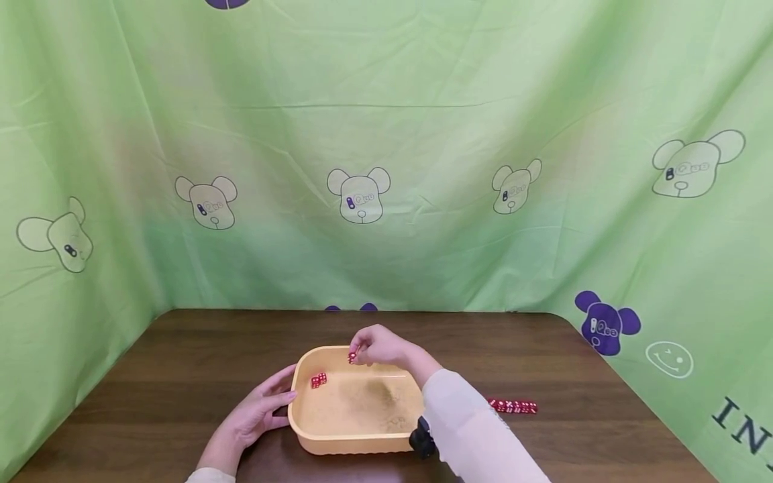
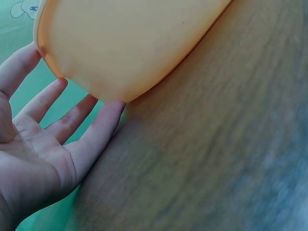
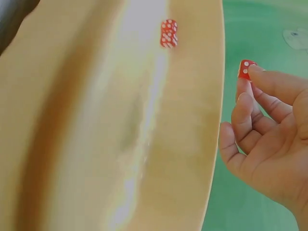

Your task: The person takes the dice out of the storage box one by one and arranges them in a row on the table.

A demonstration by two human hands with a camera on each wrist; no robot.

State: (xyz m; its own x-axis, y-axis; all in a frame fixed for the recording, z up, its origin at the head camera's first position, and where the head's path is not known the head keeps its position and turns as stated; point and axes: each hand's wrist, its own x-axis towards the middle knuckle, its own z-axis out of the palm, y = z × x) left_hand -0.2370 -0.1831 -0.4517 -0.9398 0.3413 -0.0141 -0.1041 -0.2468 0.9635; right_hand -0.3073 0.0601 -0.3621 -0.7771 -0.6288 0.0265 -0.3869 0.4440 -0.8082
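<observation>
Between thumb and fingertip, my right hand (image 1: 382, 347) pinches a red die (image 3: 246, 69) with white dots. It is held over the far side of a pale orange plastic tub (image 1: 353, 439). Inside the tub, near its left end, red dice (image 1: 318, 380) sit together; the right wrist view shows them as a small touching group. My left hand (image 1: 261, 410) has its fingers spread, and the fingertips (image 2: 113, 109) touch the tub's left end from outside. Part of the tub's right end is hidden behind the right forearm.
A row of several red dice (image 1: 513, 406) lies on the brown wooden table (image 1: 199, 349), right of the tub and beyond the right sleeve. A green printed cloth (image 1: 362, 261) hangs behind the table and along both sides. A black wrist camera (image 1: 422, 439) is by the tub's near right corner.
</observation>
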